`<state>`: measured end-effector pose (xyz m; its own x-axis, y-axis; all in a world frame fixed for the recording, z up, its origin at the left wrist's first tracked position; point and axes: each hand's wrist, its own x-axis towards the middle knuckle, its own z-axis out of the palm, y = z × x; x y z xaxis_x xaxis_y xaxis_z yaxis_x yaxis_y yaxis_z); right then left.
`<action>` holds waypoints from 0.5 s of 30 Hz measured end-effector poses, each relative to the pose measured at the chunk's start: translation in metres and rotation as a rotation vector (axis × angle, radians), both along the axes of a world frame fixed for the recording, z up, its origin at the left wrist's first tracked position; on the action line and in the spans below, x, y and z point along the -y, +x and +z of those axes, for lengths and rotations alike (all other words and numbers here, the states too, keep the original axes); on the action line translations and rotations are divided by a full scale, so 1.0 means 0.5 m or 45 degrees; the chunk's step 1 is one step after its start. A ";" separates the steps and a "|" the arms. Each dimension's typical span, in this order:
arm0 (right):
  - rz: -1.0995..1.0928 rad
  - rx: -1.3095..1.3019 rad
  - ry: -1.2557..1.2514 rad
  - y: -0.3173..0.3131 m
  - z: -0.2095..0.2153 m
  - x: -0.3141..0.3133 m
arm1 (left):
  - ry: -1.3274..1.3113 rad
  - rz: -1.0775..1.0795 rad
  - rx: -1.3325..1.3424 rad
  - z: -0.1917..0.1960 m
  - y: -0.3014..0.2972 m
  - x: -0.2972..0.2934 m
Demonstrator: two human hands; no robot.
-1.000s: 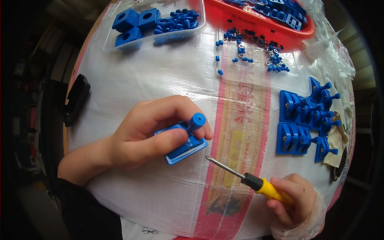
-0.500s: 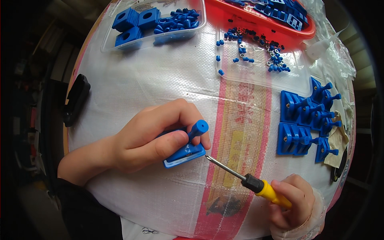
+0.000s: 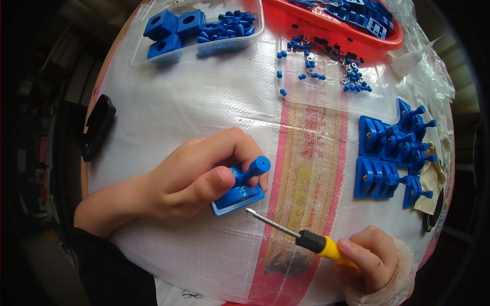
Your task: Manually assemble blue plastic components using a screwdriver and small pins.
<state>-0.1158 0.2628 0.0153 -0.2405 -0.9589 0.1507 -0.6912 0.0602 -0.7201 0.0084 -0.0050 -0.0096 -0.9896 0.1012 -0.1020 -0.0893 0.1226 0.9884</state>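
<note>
In the middle of the work surface my left hand (image 3: 199, 176) is closed around a blue plastic part (image 3: 240, 196). That part has a square base with a pale rim and a peg with a round end sticking up toward the right. My right hand (image 3: 372, 257), at the lower right, grips the yellow handle of a screwdriver (image 3: 311, 240) with a black collar. The shaft points up and left, and its tip lies just below the base of the blue part, seemingly apart from it.
Several finished-looking blue assemblies (image 3: 380, 148) stand at the right. A clear box (image 3: 199, 53) of blue pieces is at the far left. Behind, a clear tray (image 3: 332, 99) with small blue caps and metal nuts adjoins a red basin (image 3: 326, 25). A black case (image 3: 98, 127) lies left.
The screwdriver has moved left and slightly down along with my right hand. My left thumb has lifted back from the blue part, which shifted slightly right.
</note>
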 end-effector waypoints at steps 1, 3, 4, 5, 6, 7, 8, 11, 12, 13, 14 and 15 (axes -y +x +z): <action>-0.022 -0.037 0.030 0.004 0.012 -0.002 | 0.010 -0.012 -0.009 0.001 -0.004 -0.001; -0.060 -0.105 0.087 0.011 0.030 -0.004 | 0.020 -0.029 -0.068 -0.005 -0.010 -0.004; -0.072 -0.096 0.086 0.011 0.030 -0.005 | 0.015 -0.029 -0.083 -0.009 -0.010 -0.005; -0.084 -0.087 0.085 0.011 0.029 -0.006 | 0.050 -0.033 -0.082 -0.011 -0.011 -0.006; -0.097 -0.079 0.085 0.011 0.029 -0.006 | 0.085 -0.039 -0.081 -0.013 -0.012 -0.007; -0.105 -0.076 0.079 0.011 0.028 -0.007 | 0.114 -0.037 -0.076 -0.012 -0.011 -0.007; -0.115 -0.073 0.075 0.011 0.026 -0.007 | 0.074 -0.020 -0.097 -0.011 -0.009 -0.011; -0.130 -0.071 0.069 0.009 0.022 -0.007 | -0.003 -0.002 -0.159 -0.010 -0.009 -0.018; -0.132 -0.071 0.068 0.008 0.020 -0.007 | -0.003 -0.017 -0.175 -0.010 -0.009 -0.016; -0.137 -0.070 0.062 0.008 0.018 -0.008 | -0.003 -0.033 -0.192 -0.009 -0.010 -0.015; -0.143 -0.069 0.057 0.008 0.017 -0.009 | 0.030 -0.025 -0.192 -0.011 -0.010 -0.016; -0.149 -0.068 0.052 0.008 0.016 -0.010 | 0.062 -0.017 -0.192 -0.014 -0.009 -0.017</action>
<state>-0.1118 0.2679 0.0231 -0.3436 -0.9304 0.1277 -0.7149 0.1710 -0.6780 0.0038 0.0033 -0.0164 -0.9919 0.1154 0.0529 0.0618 0.0746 0.9953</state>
